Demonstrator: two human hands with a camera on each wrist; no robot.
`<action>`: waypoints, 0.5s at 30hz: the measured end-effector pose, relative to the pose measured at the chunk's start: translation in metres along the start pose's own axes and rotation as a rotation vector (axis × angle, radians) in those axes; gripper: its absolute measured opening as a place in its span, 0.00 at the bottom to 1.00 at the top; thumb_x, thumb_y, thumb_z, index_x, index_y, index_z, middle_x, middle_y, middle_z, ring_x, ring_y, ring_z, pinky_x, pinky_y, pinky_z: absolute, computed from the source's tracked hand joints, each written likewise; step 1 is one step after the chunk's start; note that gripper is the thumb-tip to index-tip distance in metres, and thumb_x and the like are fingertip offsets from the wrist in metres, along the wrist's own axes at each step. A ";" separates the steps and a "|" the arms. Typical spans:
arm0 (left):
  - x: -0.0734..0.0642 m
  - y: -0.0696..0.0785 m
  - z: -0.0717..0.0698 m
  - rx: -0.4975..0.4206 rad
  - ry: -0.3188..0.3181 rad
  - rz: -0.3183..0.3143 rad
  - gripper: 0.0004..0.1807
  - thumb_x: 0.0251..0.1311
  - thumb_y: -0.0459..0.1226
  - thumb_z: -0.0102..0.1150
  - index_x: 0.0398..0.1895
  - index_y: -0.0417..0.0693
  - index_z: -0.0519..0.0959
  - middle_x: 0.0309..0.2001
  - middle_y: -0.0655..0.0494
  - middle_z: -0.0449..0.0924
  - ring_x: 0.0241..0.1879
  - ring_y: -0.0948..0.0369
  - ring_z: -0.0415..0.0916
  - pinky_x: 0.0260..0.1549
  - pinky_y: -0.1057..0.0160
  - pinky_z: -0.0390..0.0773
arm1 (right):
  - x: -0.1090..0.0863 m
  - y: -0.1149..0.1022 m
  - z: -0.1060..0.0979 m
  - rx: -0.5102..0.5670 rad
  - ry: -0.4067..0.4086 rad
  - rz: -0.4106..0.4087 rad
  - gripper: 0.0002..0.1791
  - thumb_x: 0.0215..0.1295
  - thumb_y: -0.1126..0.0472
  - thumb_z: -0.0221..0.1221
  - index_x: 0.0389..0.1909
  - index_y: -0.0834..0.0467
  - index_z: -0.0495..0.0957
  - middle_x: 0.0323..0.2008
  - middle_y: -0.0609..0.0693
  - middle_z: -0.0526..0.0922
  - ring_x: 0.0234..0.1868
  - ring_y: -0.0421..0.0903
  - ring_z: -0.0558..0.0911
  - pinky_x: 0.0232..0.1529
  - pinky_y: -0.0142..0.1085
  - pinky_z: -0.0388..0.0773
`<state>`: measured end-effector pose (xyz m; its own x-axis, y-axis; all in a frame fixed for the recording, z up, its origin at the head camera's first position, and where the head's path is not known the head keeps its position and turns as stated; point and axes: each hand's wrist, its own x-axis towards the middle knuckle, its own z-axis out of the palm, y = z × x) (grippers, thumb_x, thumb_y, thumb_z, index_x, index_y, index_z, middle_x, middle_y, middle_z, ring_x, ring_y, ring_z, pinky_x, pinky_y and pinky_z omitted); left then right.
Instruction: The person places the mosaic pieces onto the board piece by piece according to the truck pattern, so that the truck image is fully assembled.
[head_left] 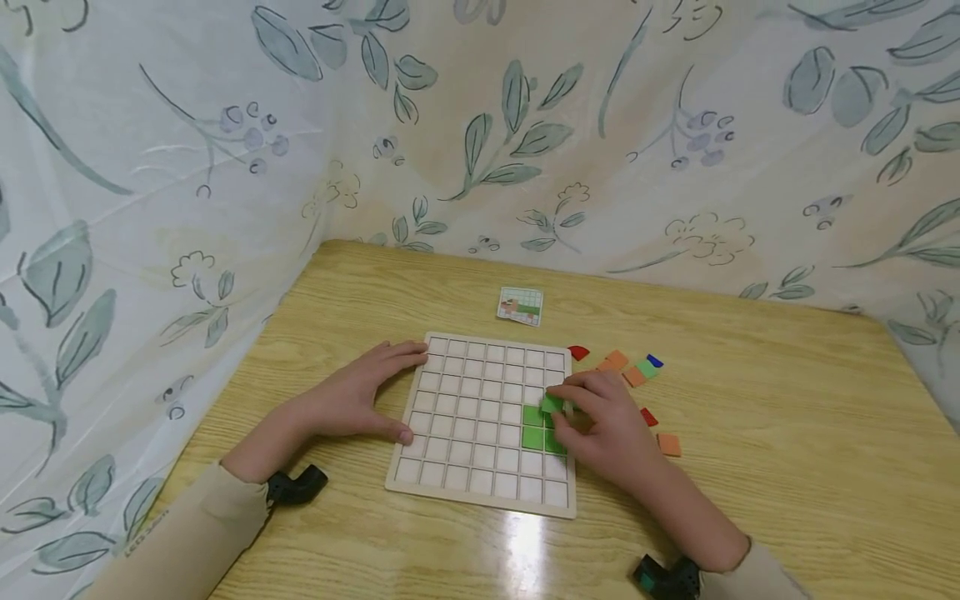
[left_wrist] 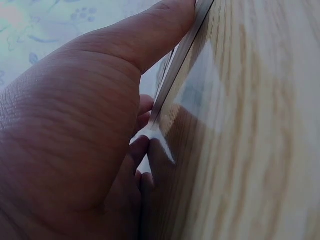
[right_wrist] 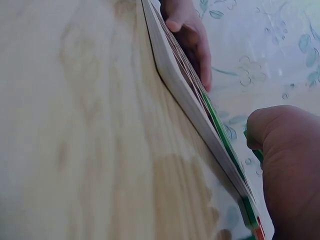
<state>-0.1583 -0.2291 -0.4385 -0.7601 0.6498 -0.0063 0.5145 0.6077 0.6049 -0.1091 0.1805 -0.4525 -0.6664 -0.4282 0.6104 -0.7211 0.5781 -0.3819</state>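
Note:
A pale wooden grid board (head_left: 471,387) lies flat on the table, its square cells mostly bare. Along its left edge rests my left hand (head_left: 352,396), thumb and fingertips spread apart and touching the frame. In the left wrist view, the thumb (left_wrist: 160,30) lies against the board's side. Over the board's right part, my right hand (head_left: 603,425) pinches a green tile (head_left: 551,404) between thumb and fingers. The right wrist view shows this tile (right_wrist: 257,152) held above the board surface. Beneath it, several green tiles (head_left: 533,437) sit in adjoining cells, partly hidden by the hand.
Right of the board lie loose pieces: red (head_left: 578,352), orange (head_left: 617,360), light green (head_left: 647,368), blue (head_left: 655,361), another red (head_left: 649,417) and an orange square (head_left: 669,445). A small picture card (head_left: 521,306) lies behind the board. Patterned cloth (head_left: 480,125) borders the table's back and left.

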 end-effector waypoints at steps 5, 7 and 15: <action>0.001 0.001 -0.001 -0.007 0.000 -0.004 0.66 0.49 0.67 0.82 0.88 0.52 0.62 0.88 0.59 0.53 0.87 0.47 0.42 0.84 0.38 0.44 | 0.009 -0.008 0.009 0.022 -0.022 -0.033 0.16 0.58 0.67 0.73 0.49 0.58 0.91 0.46 0.49 0.86 0.48 0.50 0.80 0.48 0.45 0.78; 0.001 0.002 -0.001 -0.008 0.003 0.000 0.66 0.49 0.67 0.83 0.88 0.51 0.62 0.87 0.59 0.53 0.87 0.48 0.42 0.84 0.38 0.44 | 0.012 -0.010 0.014 0.024 -0.030 -0.045 0.16 0.58 0.67 0.73 0.49 0.59 0.91 0.46 0.49 0.86 0.48 0.51 0.80 0.49 0.46 0.78; 0.002 0.001 0.001 -0.004 0.013 0.007 0.66 0.49 0.67 0.83 0.87 0.51 0.62 0.87 0.59 0.54 0.87 0.48 0.44 0.84 0.39 0.44 | 0.019 -0.015 0.025 0.033 -0.107 -0.032 0.14 0.61 0.64 0.73 0.49 0.58 0.91 0.46 0.49 0.87 0.50 0.50 0.82 0.53 0.48 0.81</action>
<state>-0.1590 -0.2268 -0.4391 -0.7615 0.6481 0.0089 0.5186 0.6011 0.6081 -0.1159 0.1459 -0.4525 -0.6579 -0.5187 0.5459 -0.7471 0.5407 -0.3867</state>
